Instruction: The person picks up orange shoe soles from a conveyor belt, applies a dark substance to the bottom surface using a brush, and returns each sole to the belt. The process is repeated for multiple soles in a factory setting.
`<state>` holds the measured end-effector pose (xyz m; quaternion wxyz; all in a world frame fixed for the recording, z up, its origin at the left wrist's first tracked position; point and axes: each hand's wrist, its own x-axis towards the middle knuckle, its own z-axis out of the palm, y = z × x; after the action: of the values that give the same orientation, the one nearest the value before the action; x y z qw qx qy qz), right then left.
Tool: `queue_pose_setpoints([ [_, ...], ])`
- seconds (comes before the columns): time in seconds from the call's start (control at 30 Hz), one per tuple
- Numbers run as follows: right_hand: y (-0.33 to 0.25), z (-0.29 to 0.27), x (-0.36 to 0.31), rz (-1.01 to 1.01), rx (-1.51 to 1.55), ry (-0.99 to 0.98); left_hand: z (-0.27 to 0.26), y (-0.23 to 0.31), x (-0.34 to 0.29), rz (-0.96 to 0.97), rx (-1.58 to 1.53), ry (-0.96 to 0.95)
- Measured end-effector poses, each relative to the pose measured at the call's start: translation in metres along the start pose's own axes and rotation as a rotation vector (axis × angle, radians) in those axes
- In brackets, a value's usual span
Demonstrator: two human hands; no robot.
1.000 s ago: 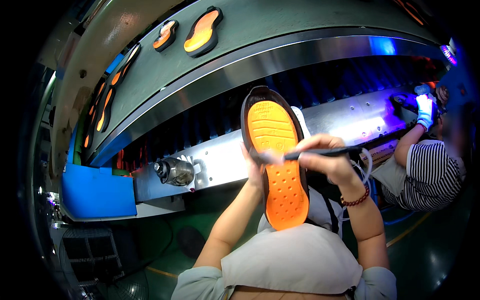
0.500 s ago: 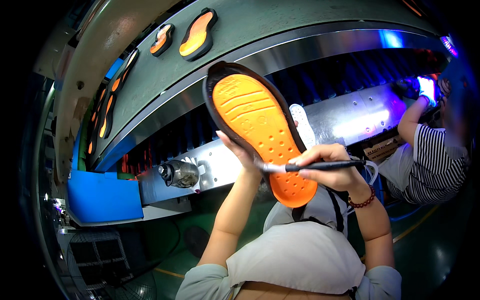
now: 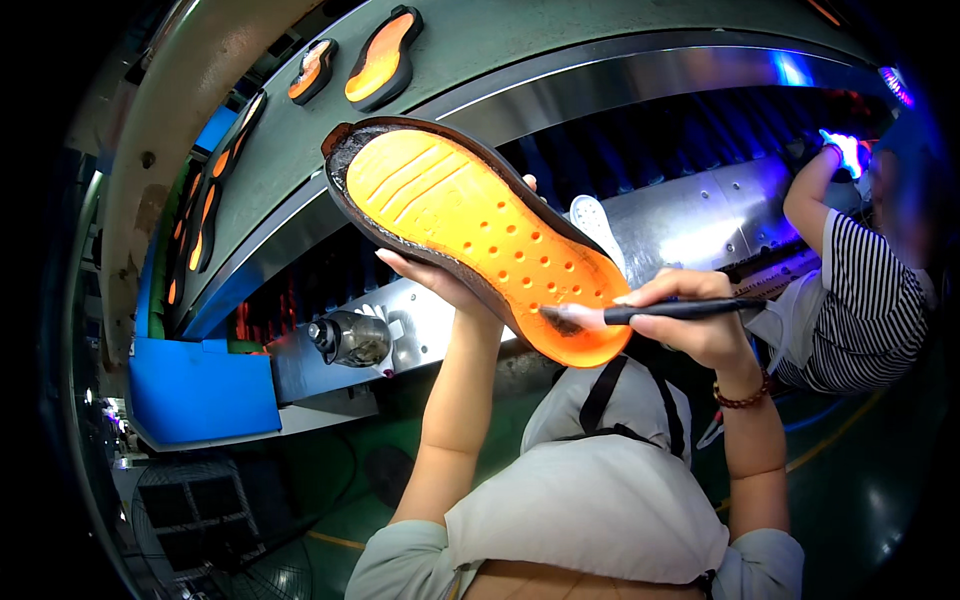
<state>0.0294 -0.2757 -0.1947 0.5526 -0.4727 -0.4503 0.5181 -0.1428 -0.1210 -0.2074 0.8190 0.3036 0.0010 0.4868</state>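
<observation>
A shoe sole [image 3: 480,225] with a black rim and an orange, dimpled inner face is tilted up before me, its toe end to the upper left. My left hand [image 3: 445,283] grips it from below along its near edge, with a fingertip showing past the far edge. In my right hand [image 3: 695,315] is a brush [image 3: 660,311] with a black handle, held between thumb and fingers. Its dark bristles touch the orange face near the heel end. A wet-looking shine lies along the rim by the toe.
Several orange and black soles, one of them [image 3: 385,58], lie on the green conveyor belt [image 3: 290,150] beyond a metal rail. A metal pot [image 3: 355,338] stands on the steel ledge at left. A white sole-shaped piece [image 3: 597,228] is behind the held sole. A person in stripes [image 3: 870,310] works at right.
The sole has turned, its toe end swinging left and its heel rising. The brush tip has gone from the sole's near edge onto the orange heel area. The co-worker's arm has shifted.
</observation>
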Motion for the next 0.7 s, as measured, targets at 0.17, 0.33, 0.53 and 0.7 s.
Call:
queue_pose_setpoints([
  [0.17, 0.017, -0.006, -0.005, -0.301, 0.065, -0.246, 0.003, 0.006, -0.003, -0.051, 0.104, 0.011],
  [0.33, 0.011, -0.006, -0.001, 0.070, 0.124, -0.025, 0.006, 0.004, -0.003, -0.060, 0.042, 0.047],
  [0.53, 0.027, -0.014, -0.002, -0.200, 0.312, -0.311, 0.015, 0.009, -0.002, -0.082, 0.072, 0.009],
  [0.7, 0.023, -0.002, -0.004, 0.084, 0.463, -0.084, 0.016, 0.007, 0.001, -0.144, 0.183, 0.159],
])
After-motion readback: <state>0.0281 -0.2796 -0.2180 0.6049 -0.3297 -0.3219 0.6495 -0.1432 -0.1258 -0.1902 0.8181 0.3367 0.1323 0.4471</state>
